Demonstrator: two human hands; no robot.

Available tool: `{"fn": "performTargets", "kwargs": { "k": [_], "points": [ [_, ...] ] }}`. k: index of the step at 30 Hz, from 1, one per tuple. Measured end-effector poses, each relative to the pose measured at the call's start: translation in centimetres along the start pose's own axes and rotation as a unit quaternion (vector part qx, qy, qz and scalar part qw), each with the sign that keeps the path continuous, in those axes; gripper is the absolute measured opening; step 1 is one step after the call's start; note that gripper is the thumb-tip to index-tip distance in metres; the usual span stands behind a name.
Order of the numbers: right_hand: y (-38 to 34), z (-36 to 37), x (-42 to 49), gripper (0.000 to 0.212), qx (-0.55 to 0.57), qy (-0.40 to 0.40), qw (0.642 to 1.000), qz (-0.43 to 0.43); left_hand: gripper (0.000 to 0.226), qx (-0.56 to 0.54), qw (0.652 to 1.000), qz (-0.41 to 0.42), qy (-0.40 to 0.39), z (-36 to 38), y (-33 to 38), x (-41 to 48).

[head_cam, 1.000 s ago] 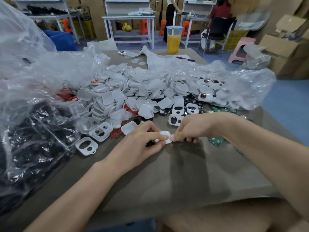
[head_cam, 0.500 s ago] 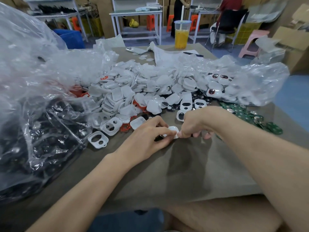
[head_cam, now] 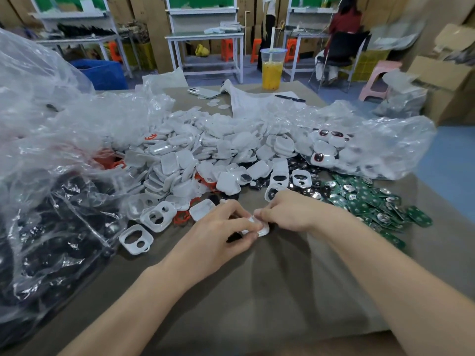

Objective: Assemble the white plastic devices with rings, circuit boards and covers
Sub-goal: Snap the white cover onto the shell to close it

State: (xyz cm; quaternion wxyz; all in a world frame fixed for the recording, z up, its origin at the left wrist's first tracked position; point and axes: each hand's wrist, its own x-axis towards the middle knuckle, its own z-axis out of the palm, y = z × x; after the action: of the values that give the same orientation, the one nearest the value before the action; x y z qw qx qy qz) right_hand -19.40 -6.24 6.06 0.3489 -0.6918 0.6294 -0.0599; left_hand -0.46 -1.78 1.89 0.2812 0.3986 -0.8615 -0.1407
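- The left hand (head_cam: 218, 232) and right hand (head_cam: 288, 214) both pinch one white device (head_cam: 262, 230) low over the table (head_cam: 257, 291).
- Uneven pressure could seat its parts crooked (the inside is hidden).
- Count: one device held, two holed frames (head_cam: 136, 238) loose at the left; circuit boards (head_cam: 372, 201) and covers (head_cam: 205, 155) lie in heaps past counting.

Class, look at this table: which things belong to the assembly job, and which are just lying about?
Job in hand:
- device, pinched by left hand and right hand
- covers
- frames
- green boards
- orange rings

Lying about:
- cup
- phone
- pen
- paper
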Motion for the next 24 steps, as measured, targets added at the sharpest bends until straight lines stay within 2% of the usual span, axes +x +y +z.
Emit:
{"fn": "performTargets", "kwargs": {
  "k": [7,13,17,24],
  "points": [
    [0.4,1.3,0.1,0.026,0.123,0.032,0.992,0.017,0.013,0.028,1.0,0.008,0.003,0.2,-0.5,0.2],
    [0.3,1.2,0.4,0.025,0.17,0.009,0.985,0.027,0.017,0.026,1.0,0.007,0.004,0.3,-0.5,0.2],
    [-0.1,1.0,0.6,0.016,0.167,-0.003,0.985,0.048,0.016,0.033,0.999,0.009,0.001,0.3,-0.4,0.1],
    [-0.5,1.3,0.3,0.023,0.109,0.007,0.993,0.045,0.019,0.043,0.999,0.012,-0.009,0.1,-0.1,0.1]
  ]
}}
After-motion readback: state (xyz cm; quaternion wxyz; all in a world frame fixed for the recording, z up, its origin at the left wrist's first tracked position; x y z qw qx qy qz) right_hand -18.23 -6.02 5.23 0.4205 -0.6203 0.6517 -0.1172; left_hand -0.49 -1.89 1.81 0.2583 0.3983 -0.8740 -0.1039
